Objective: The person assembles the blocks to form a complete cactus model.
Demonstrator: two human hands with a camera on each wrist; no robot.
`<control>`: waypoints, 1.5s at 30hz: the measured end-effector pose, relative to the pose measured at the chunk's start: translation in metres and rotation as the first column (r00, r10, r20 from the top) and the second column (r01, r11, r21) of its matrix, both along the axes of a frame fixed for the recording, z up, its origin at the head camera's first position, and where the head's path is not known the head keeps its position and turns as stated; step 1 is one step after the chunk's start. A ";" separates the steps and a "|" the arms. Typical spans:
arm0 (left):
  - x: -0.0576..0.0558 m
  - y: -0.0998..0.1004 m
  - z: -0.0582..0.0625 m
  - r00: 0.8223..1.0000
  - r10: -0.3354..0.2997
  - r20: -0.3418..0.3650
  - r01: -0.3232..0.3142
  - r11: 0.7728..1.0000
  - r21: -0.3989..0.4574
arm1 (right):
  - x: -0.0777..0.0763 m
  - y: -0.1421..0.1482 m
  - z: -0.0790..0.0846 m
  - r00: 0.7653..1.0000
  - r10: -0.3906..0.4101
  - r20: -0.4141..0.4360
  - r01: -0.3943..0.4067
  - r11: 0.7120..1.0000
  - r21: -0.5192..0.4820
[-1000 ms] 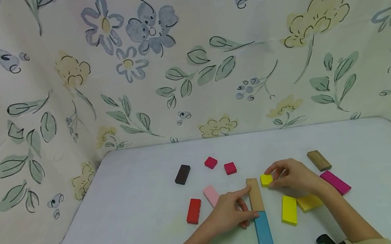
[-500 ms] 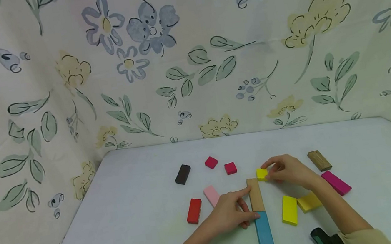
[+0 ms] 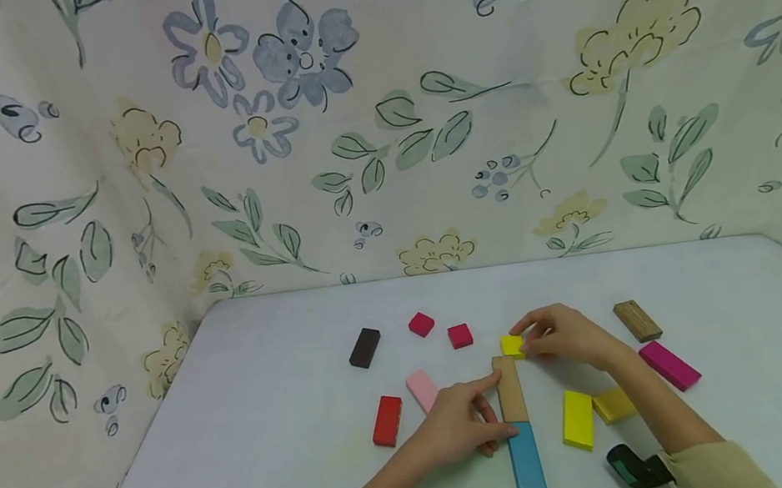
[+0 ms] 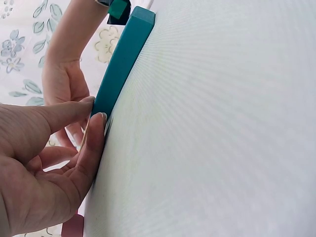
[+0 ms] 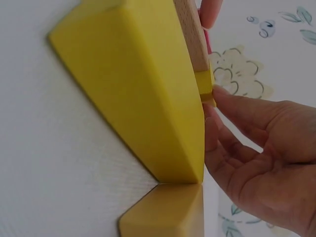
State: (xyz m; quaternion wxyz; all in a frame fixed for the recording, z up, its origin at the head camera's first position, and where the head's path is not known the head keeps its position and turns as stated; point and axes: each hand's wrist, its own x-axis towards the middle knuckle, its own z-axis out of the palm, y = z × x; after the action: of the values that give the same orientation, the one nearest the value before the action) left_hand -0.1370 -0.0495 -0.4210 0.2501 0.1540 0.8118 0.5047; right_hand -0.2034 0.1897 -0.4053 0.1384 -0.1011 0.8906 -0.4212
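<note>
A tan wooden block (image 3: pixel 511 393) and a longer blue block (image 3: pixel 529 472) lie end to end in one line on the white table. My left hand (image 3: pixel 456 424) rests against their left side, the index finger near the tan block's far end and the thumb at the seam. At that far end, my right hand (image 3: pixel 570 339) pinches a small yellow block (image 3: pixel 512 346) between thumb and fingers. The right wrist view has this small block (image 5: pixel 205 85) right at the end of the tan one, partly behind a larger yellow block (image 5: pixel 133 84).
Left of the row lie a red block (image 3: pixel 387 421), a pink block (image 3: pixel 423 391), a dark brown block (image 3: pixel 364 348) and two small red blocks (image 3: pixel 460 336). To the right are a yellow block (image 3: pixel 577 420), a darker yellow block (image 3: pixel 614 405), a magenta block (image 3: pixel 670 365) and a brown wooden block (image 3: pixel 638 320).
My right hand has carried the small yellow block left and slightly away from me, from beside the tan block to its far end. The left hand has stayed in place.
</note>
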 end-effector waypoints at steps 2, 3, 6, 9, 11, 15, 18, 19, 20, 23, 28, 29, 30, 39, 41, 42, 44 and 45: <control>0.000 0.000 0.000 1.000 -0.001 0.000 0.001 1.000 -0.002 | -0.001 -0.001 0.001 1.000 0.004 0.007 -0.004 1.000 -0.006; -0.001 0.000 -0.001 1.000 -0.002 0.000 0.002 1.000 -0.002 | -0.002 -0.002 0.001 1.000 0.011 0.008 -0.011 1.000 -0.008; -0.001 0.000 -0.001 1.000 0.001 0.001 -0.001 1.000 -0.004 | -0.004 -0.003 0.002 0.999 0.026 0.020 -0.025 0.999 -0.022; -0.001 0.000 -0.001 1.000 0.003 -0.001 -0.003 1.000 -0.005 | -0.004 -0.005 0.003 0.999 0.044 0.029 -0.043 0.998 -0.035; 0.000 0.000 -0.001 1.000 0.004 -0.005 -0.004 1.000 -0.006 | -0.005 -0.005 0.004 0.998 0.050 0.037 -0.049 0.998 -0.042; 0.000 0.000 -0.001 1.000 0.003 -0.007 -0.003 1.000 0.000 | -0.006 -0.008 0.005 0.997 0.056 0.046 -0.054 0.997 -0.048; 0.000 -0.001 -0.001 1.000 0.003 -0.001 -0.003 1.000 0.006 | -0.007 -0.010 0.005 0.997 0.063 0.045 -0.061 0.997 -0.052; 0.000 -0.001 -0.001 1.000 0.003 0.001 -0.003 1.000 0.007 | -0.007 -0.010 0.004 0.997 0.065 0.046 -0.063 0.997 -0.054; 0.000 -0.001 -0.001 1.000 0.003 0.003 -0.003 1.000 0.008 | -0.008 -0.011 0.004 0.997 0.067 0.046 -0.065 0.996 -0.057; 0.000 -0.001 -0.001 1.000 0.004 0.004 -0.004 1.000 0.009 | -0.009 -0.012 0.003 0.996 0.069 0.052 -0.065 0.996 -0.063; 0.000 0.000 -0.002 1.000 0.007 0.006 -0.007 1.000 0.012 | -0.010 -0.014 0.002 0.996 0.065 0.053 -0.062 0.996 -0.059; 0.000 0.000 -0.002 1.000 0.008 0.006 -0.008 1.000 0.012 | -0.010 -0.014 0.003 0.997 0.065 0.052 -0.062 0.996 -0.057; 0.000 0.000 -0.002 1.000 0.010 0.006 -0.010 1.000 0.012 | -0.010 -0.014 0.003 0.997 0.064 0.051 -0.061 0.997 -0.055; 0.000 0.000 -0.001 1.000 0.009 0.011 -0.009 1.000 0.016 | -0.011 -0.019 0.004 0.997 0.060 0.041 -0.058 0.998 -0.033; 0.000 -0.001 -0.002 1.000 0.005 0.010 -0.006 1.000 0.016 | -0.012 -0.022 0.003 0.997 0.055 0.046 -0.054 0.998 -0.024; 0.000 -0.001 -0.002 1.000 0.005 0.009 -0.005 1.000 0.018 | -0.012 -0.023 0.003 0.997 0.052 0.049 -0.051 0.999 -0.018; 0.000 -0.001 -0.002 1.000 0.003 0.008 -0.003 1.000 0.021 | -0.013 -0.026 0.002 0.998 0.050 0.048 -0.050 0.999 -0.005; 0.000 -0.001 -0.002 1.000 0.003 0.007 -0.003 1.000 0.023 | -0.013 -0.027 0.002 0.998 0.049 0.049 -0.049 0.999 0.001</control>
State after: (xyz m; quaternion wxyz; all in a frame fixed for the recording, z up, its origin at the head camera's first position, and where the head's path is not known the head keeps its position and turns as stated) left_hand -0.1372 -0.0505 -0.4228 0.2505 0.1537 0.8053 0.5149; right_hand -0.2168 0.1629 -0.4037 0.1703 -0.1126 0.8846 -0.4193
